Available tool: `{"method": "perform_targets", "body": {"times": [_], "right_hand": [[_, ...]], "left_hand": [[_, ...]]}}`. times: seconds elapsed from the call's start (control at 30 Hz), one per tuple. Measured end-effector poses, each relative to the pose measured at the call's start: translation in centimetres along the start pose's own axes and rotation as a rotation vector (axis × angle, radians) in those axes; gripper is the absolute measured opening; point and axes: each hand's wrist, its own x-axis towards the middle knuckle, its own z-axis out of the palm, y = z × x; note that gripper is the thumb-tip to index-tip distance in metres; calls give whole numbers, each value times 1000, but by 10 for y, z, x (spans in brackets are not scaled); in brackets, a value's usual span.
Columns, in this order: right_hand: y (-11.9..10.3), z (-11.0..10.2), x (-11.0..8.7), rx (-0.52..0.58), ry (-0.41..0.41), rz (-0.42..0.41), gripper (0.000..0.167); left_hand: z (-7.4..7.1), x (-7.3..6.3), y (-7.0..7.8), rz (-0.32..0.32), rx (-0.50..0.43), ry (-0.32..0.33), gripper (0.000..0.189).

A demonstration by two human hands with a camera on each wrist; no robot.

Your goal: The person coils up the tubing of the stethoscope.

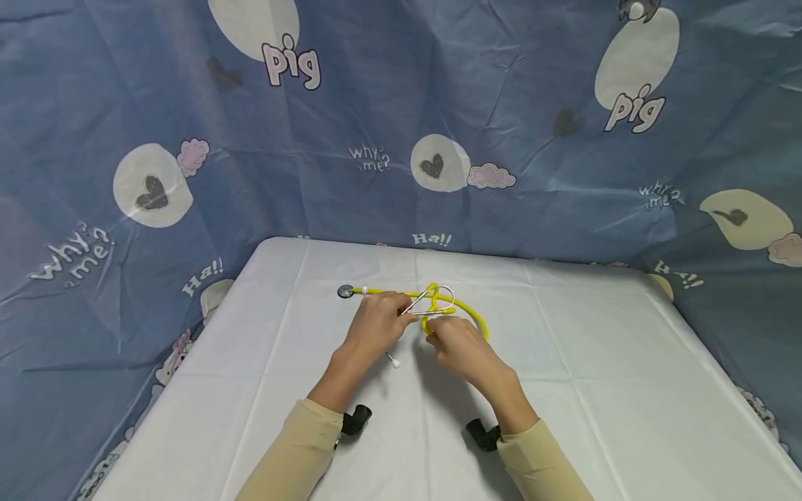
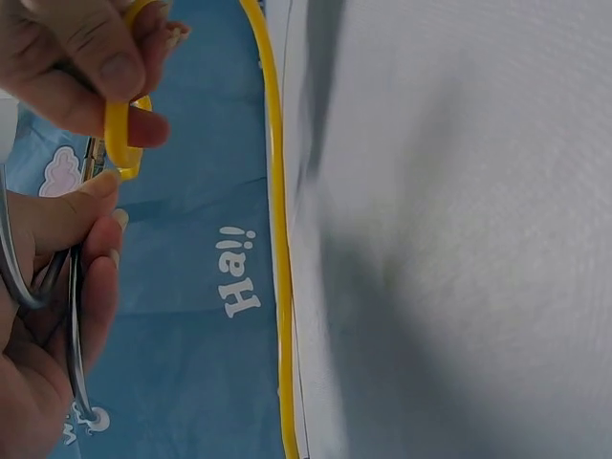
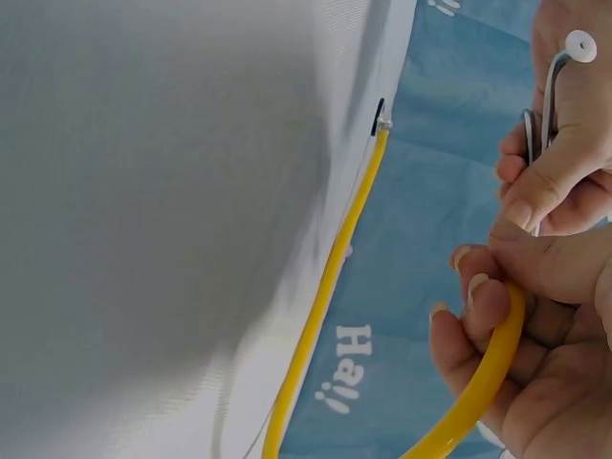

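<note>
A stethoscope with yellow tubing [image 1: 471,313] is held above the white table. My left hand [image 1: 376,321] grips its metal ear tubes [image 2: 76,335], one of which ends in a white eartip [image 3: 580,46]. Close beside it, my right hand [image 1: 462,348] holds the yellow tubing near the fork, fingers curled around it in the right wrist view. The thumbs of both hands come close together there. From the fork, the tubing loops right and runs back behind the hands to the round chestpiece [image 1: 346,291] at the left. Another white eartip [image 1: 395,362] shows below my left hand.
The white-covered table [image 1: 601,417] extends on both sides of the hands. A blue patterned cloth [image 1: 376,209] hangs behind it and at the sides. Black wrist mounts [image 1: 357,420] stick out near both beige sleeves [image 1: 294,445].
</note>
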Motion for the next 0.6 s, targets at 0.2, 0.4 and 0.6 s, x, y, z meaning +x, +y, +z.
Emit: {"method": "perform_targets", "body": {"times": [0.2,0.4,0.6], "right_hand": [[-1,-1,1,8,19,-30,25],[-3,-3,1,34,34,-32,34],[-5,-7,1,90,-3,7,36]], "left_hand": [[3,0,1,-5,22,-21,18],[6,-1,1,15,68,-37,22],[5,-3,2,37,118,-54,26]]}}
